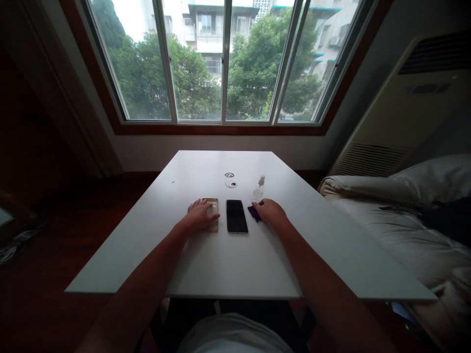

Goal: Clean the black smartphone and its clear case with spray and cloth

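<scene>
A black smartphone (236, 216) lies flat on the white table (235, 264), screen up, between my two hands. My left hand (201, 215) rests over a clear phone case (214, 225) with a brownish edge, its fingers spread and partly covering it. To the right of the phone, my right hand (269, 211) pinches a small dark purple cloth (253, 213) that lies against the tabletop. Just beyond that hand a clear spray bottle (258, 189) with a white top stands upright, its lower part partly hidden by my fingers.
Two round pieces, perhaps cable-hole covers, sit at the table's middle: one (231, 185) nearer, one (229, 175) farther. A pale sofa (390, 215) stands to the right, with an air conditioner (412, 113) behind it. A wide window (224, 63) lies beyond the table.
</scene>
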A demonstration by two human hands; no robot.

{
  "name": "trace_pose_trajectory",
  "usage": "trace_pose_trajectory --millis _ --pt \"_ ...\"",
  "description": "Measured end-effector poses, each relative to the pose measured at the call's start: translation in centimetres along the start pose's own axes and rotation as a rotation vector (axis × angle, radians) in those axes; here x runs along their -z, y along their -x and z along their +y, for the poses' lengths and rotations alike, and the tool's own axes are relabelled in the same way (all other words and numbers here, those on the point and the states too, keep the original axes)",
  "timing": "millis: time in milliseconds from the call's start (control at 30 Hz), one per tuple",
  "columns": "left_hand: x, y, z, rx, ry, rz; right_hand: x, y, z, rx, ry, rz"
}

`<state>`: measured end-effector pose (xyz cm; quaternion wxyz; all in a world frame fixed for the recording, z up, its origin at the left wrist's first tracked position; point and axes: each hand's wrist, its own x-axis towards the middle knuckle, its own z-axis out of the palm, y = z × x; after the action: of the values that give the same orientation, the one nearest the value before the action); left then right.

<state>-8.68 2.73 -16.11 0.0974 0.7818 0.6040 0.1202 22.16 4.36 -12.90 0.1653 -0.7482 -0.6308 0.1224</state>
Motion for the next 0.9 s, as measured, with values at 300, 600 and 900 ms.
trace_pose_trajectory --millis 300,600,900 --pt "0.0 -0.3 0.4 0.012 0.04 0.141 -1.2 -1.8 0.8 0.146 -0.328 0.415" --pt "2.0 1.0 2.3 -0.232 0.305 0.358 -1.2 -2.1 -0.1 0.239 -0.512 0.422" --pt "3.6 2.1 4.1 -0.346 0.437 0.499 1.0 3.4 -3.6 0.566 -0.446 0.533"
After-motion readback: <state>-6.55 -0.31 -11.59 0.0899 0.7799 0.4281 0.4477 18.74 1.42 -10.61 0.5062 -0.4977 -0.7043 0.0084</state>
